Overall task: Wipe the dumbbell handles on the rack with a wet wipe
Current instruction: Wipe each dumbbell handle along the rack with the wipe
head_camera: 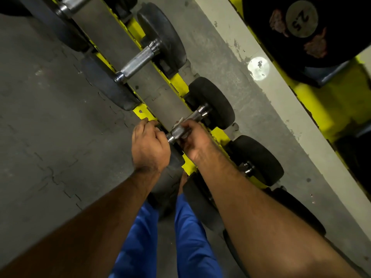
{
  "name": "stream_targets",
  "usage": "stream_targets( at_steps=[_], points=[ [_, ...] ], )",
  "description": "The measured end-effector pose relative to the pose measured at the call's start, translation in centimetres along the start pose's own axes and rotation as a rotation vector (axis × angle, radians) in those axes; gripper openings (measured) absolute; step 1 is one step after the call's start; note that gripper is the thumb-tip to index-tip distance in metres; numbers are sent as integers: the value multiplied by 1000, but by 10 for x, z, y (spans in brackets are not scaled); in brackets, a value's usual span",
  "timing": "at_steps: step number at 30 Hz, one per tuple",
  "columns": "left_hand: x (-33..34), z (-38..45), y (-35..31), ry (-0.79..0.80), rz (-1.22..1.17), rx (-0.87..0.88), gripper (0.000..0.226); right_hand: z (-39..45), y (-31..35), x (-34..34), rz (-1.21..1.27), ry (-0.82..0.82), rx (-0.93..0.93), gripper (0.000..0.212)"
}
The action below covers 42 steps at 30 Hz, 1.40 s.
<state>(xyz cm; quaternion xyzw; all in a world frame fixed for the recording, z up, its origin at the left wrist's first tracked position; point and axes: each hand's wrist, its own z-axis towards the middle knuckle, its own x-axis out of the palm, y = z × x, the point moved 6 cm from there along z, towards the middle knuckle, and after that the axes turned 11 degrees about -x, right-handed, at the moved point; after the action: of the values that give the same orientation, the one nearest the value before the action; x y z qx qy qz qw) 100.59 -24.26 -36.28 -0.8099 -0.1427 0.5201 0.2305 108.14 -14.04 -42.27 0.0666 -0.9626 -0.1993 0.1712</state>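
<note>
Rack: a yellow-painted steel dumbbell rack (221,135) runs diagonally from upper left to lower right, its two rails carrying the dumbbell heads.
Dumbbell being cleaned: a small dumbbell with black rubber heads and a knurled chrome handle (187,123) lies across the rails; its far head (213,103) sits on the far rail.
Wipe: a pale wet wipe (179,123) shows as a small crumpled edge against the handle, just above the right hand's fingers; most of it is hidden.
Right hand: the right hand (194,141) curls its fingers around the handle from below, holding the wipe against the metal.
Left hand: the left hand (149,145) is closed in a curled grip over the near end of the same dumbbell, covering the near head beside the chrome collar.
Neighbouring dumbbell: a larger dumbbell with a knurled chrome handle (138,64) and black heads rests on the rack further up, apart from both hands.
Weight plate: a black rubber weight plate marked 2.5 (299,19) sits at the upper right on a second yellow frame.
Floor: grey interlocking rubber floor tiles (50,117) lie to the left of the rack.
Person: blue trouser legs (140,237) show between the forearms.
</note>
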Motion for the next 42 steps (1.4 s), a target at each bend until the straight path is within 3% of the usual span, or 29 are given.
stream_targets(
  at_steps=[7, 16, 20, 28, 36, 42],
  points=[
    [-5, -1, -8, 52, 52, -1, 52, -8, -1, -14, -368, -31, 114, 20],
    [-14, -19, -20, 98, 100, 90, 31, -25, -3, -20, -446, -102, 44, 24],
    [-23, -41, -28, 91, 76, 165, 30, -41, 4, -30, -394, -114, -69, 26],
    [-33, -88, -37, 105, 63, 154, 38, -79, 19, -54, -424, -57, -82, 25],
    [-3, -140, -14, 231, 98, 112, 42, -94, 21, -96, -822, -74, -243, 16],
    [22, -178, -2, 297, 56, 58, 24, -112, 33, -128, -1103, -18, -352, 22]
  ],
)
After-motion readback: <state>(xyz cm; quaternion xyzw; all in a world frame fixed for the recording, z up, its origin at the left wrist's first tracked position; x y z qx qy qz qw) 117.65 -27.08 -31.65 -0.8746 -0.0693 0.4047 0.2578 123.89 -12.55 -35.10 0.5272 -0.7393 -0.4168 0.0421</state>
